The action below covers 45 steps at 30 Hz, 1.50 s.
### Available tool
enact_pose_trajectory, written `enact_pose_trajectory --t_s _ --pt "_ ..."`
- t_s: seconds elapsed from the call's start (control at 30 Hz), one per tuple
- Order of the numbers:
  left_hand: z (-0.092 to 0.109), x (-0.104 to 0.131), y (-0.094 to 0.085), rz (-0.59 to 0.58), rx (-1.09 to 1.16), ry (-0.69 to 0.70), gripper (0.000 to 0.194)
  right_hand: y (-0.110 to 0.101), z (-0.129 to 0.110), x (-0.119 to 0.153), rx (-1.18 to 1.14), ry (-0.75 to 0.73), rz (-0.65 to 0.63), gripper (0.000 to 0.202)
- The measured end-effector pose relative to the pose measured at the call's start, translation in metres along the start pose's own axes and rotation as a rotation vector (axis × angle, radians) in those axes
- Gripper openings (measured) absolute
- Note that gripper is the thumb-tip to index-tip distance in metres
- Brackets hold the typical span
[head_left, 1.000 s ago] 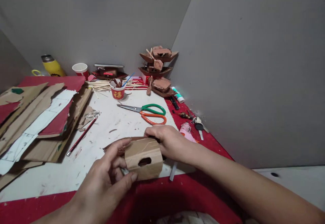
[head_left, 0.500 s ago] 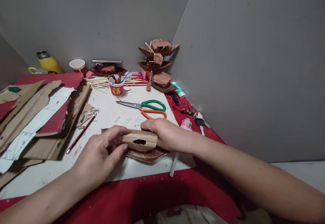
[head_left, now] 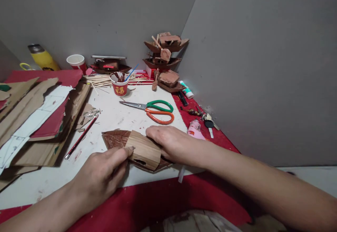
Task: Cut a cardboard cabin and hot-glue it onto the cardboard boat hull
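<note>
A model boat hull (head_left: pixel 114 139) of cardboard, painted brown, lies on the white board with its pointed end to the left. In the hull sits a bare cardboard cabin (head_left: pixel 144 149), its top facing me and a dark hole in its near side. My left hand (head_left: pixel 107 167) is closed, the thumb pressing on the cabin's left end and the other fingers down by the hull's near side. From the right, my right hand (head_left: pixel 168 140) grips the cabin's far right side, its fingertips partly hidden. Scissors (head_left: pixel 146 110) with green and orange handles lie just beyond.
Cut cardboard sheets (head_left: pixel 47 119) are piled at left beside a pencil (head_left: pixel 81 137). Behind stand a paint cup (head_left: pixel 119 86), wooden sticks (head_left: pixel 98 80) and finished model boats (head_left: pixel 165 60). A pink glue gun (head_left: pixel 195 130) and keys (head_left: pixel 207 119) lie at right, along the grey wall.
The cabin has tilted down so that its top now shows, and it sits lower in the hull. My left hand has shifted down, uncovering the hull's left end.
</note>
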<state>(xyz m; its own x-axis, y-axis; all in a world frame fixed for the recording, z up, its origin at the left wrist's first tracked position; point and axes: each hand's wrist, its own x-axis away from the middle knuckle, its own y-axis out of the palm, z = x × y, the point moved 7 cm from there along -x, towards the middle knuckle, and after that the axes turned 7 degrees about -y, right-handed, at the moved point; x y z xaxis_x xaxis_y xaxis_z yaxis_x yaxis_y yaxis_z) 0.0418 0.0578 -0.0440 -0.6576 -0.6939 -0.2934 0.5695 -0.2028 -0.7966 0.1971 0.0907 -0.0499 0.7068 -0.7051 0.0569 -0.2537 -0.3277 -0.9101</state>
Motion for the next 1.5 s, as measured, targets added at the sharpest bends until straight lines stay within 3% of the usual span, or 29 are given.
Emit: enact_pose_trajectory --t_s 0.13,0.23,0.4,0.5,0.67,0.87,1.0,1.1,1.3,1.5 --pt "0.004 0.006 -0.003 0.035 0.079 -0.011 0.034 0.001 -0.006 0.002 0.060 -0.016 -0.017 0.015" --pt "-0.002 0.010 -0.002 0.050 0.127 -0.139 0.034 0.003 -0.010 0.002 0.084 -0.047 -0.010 0.016" --pt "-0.017 0.016 0.010 0.011 0.294 -0.310 0.013 0.005 -0.012 -0.001 0.136 -0.043 -0.060 0.016" --pt "-0.024 0.018 0.012 0.032 0.328 -0.382 0.010 0.007 -0.012 -0.002 0.198 -0.025 -0.128 0.020" --pt "-0.028 0.021 0.011 0.068 0.384 -0.465 0.013 0.009 -0.011 -0.004 0.274 -0.021 -0.173 0.029" --pt "-0.040 0.022 0.023 0.000 0.610 -0.625 0.028 0.012 -0.003 -0.006 0.265 0.072 -0.218 0.034" --pt "-0.042 0.018 0.028 -0.019 0.689 -0.655 0.031 0.008 -0.003 -0.006 0.172 0.094 -0.101 0.014" --pt "-0.042 0.017 0.025 0.020 0.661 -0.676 0.030 0.006 -0.006 -0.007 0.100 0.045 0.003 0.011" --pt "-0.041 0.017 0.018 -0.005 0.577 -0.649 0.030 0.012 -0.003 -0.010 0.064 0.101 -0.013 0.011" --pt "-0.043 0.012 0.022 -0.191 0.703 -0.622 0.055 0.014 -0.006 -0.012 0.056 0.122 -0.021 0.008"
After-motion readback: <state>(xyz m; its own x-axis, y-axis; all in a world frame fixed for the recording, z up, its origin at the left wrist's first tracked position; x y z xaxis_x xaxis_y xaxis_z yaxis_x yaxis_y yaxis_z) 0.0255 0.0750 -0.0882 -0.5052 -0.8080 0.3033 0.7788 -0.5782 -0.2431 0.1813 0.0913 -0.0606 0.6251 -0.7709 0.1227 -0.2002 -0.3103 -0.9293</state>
